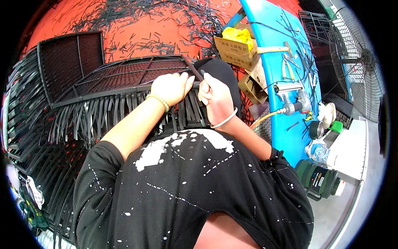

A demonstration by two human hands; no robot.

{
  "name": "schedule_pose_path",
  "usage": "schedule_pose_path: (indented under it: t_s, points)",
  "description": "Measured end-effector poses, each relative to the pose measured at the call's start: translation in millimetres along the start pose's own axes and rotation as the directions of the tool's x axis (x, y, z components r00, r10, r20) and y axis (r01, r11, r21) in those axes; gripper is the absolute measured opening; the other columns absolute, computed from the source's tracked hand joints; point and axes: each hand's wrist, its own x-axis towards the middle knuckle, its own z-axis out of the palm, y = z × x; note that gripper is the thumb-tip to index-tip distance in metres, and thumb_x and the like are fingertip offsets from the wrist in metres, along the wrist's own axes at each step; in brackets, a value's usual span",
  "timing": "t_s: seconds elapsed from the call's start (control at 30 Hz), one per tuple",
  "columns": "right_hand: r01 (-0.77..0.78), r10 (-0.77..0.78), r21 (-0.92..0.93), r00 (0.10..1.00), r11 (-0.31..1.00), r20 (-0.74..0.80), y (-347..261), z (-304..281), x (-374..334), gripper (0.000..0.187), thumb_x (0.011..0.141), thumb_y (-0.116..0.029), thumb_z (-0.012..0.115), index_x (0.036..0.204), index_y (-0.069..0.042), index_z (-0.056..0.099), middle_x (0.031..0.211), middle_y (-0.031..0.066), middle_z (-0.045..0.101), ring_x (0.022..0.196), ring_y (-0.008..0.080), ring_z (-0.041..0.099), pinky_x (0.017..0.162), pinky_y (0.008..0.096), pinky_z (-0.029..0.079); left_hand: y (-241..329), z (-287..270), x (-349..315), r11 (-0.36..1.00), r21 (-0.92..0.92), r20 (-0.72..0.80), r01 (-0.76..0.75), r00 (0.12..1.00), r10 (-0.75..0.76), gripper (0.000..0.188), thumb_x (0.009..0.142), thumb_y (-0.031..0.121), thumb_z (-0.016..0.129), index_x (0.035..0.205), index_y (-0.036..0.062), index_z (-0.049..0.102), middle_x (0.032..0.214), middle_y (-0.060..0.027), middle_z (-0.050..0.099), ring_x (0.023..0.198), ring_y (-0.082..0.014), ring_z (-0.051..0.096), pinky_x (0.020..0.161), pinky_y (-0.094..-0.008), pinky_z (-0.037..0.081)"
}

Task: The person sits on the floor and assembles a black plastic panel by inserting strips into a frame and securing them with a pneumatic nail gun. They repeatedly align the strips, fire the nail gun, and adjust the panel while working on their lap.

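Note:
Across my lap lies a black metal frame with dark woven panels, and flat black strips hang in a dense fringe from its near edge. My left hand is closed over that edge near the frame's right end, fingertips turned toward the other hand. Just right of it, my right hand is curled with its thumb up, pinching a dark flat strip that slants up between both hands. The part inside the fingers is hidden.
To the right, a blue table carries a hammer, pliers and an air stapler with an orange hose. Cardboard boxes stand beside it. Strip offcuts litter the red floor. A green jug and fan are farther right.

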Motion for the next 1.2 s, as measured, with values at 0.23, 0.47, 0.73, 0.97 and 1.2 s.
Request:
schedule_pose_path:
  t_s: [0.23, 0.47, 0.73, 0.97, 1.2]
  points:
    - [-0.033, 0.033, -0.058, 0.999, 0.998, 0.002, -22.7, 18.5, -23.5, 0.043, 0.103, -0.022, 0.049, 0.062, -0.011, 0.041, 0.057, -0.0040, 0.032, 0.050, 0.0085, 0.029, 0.052, 0.0253, 0.028, -1.4, 1.3, -0.8, 1.000, -0.007, -0.012, -0.001, 1.000, 0.001, 0.037, 0.103, 0.038, 0.044, 0.090, 0.0078, 0.060, 0.071, -0.0153, 0.067, 0.062, -0.0324, 0.068, 0.056, -0.0429, 0.054]
    - [0.088, -0.073, -0.131, 0.990, 0.987, 0.121, -20.3, 2.3, -14.4, 0.040, 0.105, -0.024, 0.046, 0.069, -0.007, 0.047, 0.061, -0.0007, 0.039, 0.056, 0.0106, 0.037, 0.056, 0.0266, 0.034, 0.8, -2.1, -3.5, 0.999, -0.049, 0.013, -0.004, 1.000, 0.004, 0.038, 0.103, 0.040, 0.043, 0.091, 0.0086, 0.062, 0.077, -0.0141, 0.068, 0.069, -0.0328, 0.068, 0.062, -0.0438, 0.055]
    - [0.198, -0.094, -0.521, 0.971, 0.831, 0.220, -27.4, -31.3, 70.0, 0.044, 0.105, -0.035, 0.048, 0.113, 0.003, 0.069, 0.093, 0.0115, 0.072, 0.089, 0.0182, 0.070, 0.085, 0.0301, 0.054, 0.7, -10.0, -8.0, 0.996, -0.071, -0.018, -0.051, 0.999, 0.050, 0.058, 0.089, 0.064, 0.054, 0.086, 0.0074, 0.066, 0.082, -0.0124, 0.069, 0.078, -0.0283, 0.070, 0.070, -0.0399, 0.055]
    - [0.486, -0.561, -0.868, 0.750, 0.106, 0.351, -1.9, -38.1, 89.7, 0.037, 0.087, -0.020, 0.077, 0.121, -0.009, 0.068, 0.067, 0.0012, 0.062, 0.057, 0.0054, 0.054, 0.056, 0.0243, 0.048, 0.3, -18.3, -11.4, 0.994, -0.103, 0.048, -0.023, 0.998, 0.028, 0.070, 0.078, 0.073, 0.061, 0.097, 0.0068, 0.069, 0.085, -0.0099, 0.070, 0.084, -0.0264, 0.070, 0.075, -0.0390, 0.055]
    - [0.623, -0.461, -0.780, 0.711, 0.062, 0.531, -5.9, -51.3, 74.8, 0.032, 0.088, -0.011, 0.073, 0.119, -0.006, 0.064, 0.076, 0.0079, 0.069, 0.064, 0.0158, 0.065, 0.064, 0.0268, 0.053, -0.8, -17.3, -12.4, 0.990, -0.133, 0.030, -0.037, 0.999, 0.042, 0.066, 0.075, 0.068, 0.069, 0.096, 0.0058, 0.068, 0.085, -0.0107, 0.070, 0.081, -0.0284, 0.070, 0.072, -0.0387, 0.056]
